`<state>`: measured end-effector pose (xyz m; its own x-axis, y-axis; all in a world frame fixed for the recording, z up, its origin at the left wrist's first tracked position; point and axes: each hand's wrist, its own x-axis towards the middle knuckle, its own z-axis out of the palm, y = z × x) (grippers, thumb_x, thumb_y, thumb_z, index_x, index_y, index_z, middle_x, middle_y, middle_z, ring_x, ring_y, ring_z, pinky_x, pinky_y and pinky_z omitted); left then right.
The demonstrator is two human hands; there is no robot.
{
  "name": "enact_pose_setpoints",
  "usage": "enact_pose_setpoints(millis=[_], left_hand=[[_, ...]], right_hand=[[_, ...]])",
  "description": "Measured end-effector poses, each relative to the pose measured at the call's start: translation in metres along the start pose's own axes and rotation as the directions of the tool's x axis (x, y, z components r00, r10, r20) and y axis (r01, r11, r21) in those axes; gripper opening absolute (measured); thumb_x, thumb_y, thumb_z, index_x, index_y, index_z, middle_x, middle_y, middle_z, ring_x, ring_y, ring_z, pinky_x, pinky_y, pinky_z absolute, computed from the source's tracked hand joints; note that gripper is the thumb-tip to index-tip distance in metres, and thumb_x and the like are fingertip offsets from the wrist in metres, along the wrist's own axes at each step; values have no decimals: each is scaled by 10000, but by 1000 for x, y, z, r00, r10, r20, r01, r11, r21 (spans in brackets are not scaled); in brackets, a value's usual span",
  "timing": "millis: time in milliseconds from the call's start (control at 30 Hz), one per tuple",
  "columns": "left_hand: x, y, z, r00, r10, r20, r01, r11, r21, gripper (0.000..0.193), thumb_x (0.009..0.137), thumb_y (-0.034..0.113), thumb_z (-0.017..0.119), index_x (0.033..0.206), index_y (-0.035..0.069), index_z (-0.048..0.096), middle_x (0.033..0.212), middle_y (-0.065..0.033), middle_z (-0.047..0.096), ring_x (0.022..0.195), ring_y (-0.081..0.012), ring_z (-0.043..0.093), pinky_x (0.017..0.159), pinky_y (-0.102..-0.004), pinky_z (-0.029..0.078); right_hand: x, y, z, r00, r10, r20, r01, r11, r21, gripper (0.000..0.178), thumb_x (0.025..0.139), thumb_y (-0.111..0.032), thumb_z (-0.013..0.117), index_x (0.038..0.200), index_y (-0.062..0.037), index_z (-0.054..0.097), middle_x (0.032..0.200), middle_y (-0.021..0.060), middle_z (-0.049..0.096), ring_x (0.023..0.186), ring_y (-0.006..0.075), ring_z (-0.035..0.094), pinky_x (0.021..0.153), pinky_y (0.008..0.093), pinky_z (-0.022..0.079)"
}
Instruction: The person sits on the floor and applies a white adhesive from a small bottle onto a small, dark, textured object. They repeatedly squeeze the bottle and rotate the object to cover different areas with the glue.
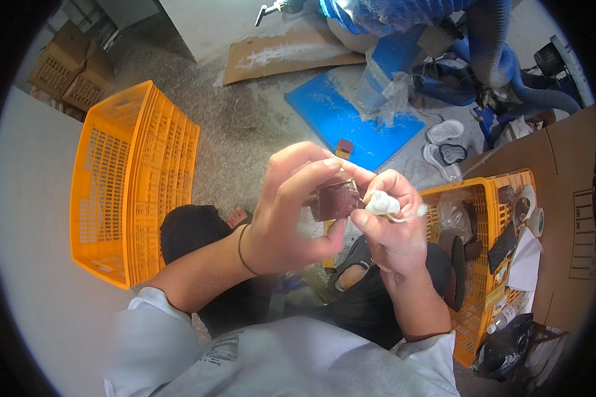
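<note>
My left grip (288,212) holds a dark reddish-brown piece (336,200) with a rough face and a squarish outline, my fingers curved over its top and my thumb below it. My right grip (397,221) is narrow, pinched between thumb and forefinger on a small white plastic piece (381,202) with a rounded top. The brown piece sits in front of me above my lap, the white one just to its right; I cannot tell whether the two touch. A dark band (248,255) circles my left wrist.

On the floor (245,126) past my hands lies a blue board (324,99) dusted with pale powder, and near its closer edge I see a small yellow and dark red block (344,147). A cardboard sheet (288,56), also whitened, lies behind it. To the right of the board are pale clogs (445,131), with a thick blue hose (491,46) beyond.

At my left stand nested orange crates (136,178). At my right is another orange crate (468,347), with clear plastic wrap (453,215) inside. Along its outer side I see a sheet of white paper (524,261), a clear bottle (502,319) and a black plastic bag (505,351).
</note>
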<state>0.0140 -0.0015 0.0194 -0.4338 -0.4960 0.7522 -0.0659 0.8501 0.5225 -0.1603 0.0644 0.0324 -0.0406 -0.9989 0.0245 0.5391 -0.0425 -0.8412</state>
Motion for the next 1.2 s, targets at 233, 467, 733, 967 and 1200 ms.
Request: enact_pose_setpoints(millis=[233,467,733,967,1200], left_hand=[[-6,2,9,980,-189,-63,173,964,-204,821,642,-60,810,1388,13,474,1262,-187,531,1102,-304,618,888,-363,559],[-3,-1,7,985,-173,-20,163,955,-248,794,658,-79,804,1359,38,449,1249,-177,535,1108,-276,639,817,-338,621],[-3,1,10,977,-212,10,206,934,-291,770,673,-93,794,1329,45,414,1263,-168,496,1140,-254,620,897,-340,579],[-3,2,9,985,-174,-21,165,962,-218,754,664,-84,787,1326,39,447,1254,-183,530,1112,-285,645,836,-348,621],[-3,-2,9,987,-159,-29,148,959,-243,751,673,-77,807,1323,39,448,1269,-177,538,1124,-274,644,826,-345,624]], right_hand=[[1,0,-1,997,60,-40,-58,997,49,281,803,62,735,963,-65,542,1407,287,578,1082,142,626,898,272,504],[0,-1,1,992,94,-80,-89,994,67,286,809,73,722,1003,-47,550,1417,285,558,1178,211,601,978,327,483],[0,1,-1,994,89,-62,-83,991,102,291,809,90,709,1011,-44,548,1409,287,564,1154,197,613,975,323,485],[0,1,2,996,65,-63,-60,995,81,291,808,73,720,993,-56,536,1409,285,571,1171,204,620,983,324,491],[3,1,1,996,72,-51,-67,994,84,273,811,74,711,972,-69,543,1425,287,557,1172,215,627,991,338,494]])
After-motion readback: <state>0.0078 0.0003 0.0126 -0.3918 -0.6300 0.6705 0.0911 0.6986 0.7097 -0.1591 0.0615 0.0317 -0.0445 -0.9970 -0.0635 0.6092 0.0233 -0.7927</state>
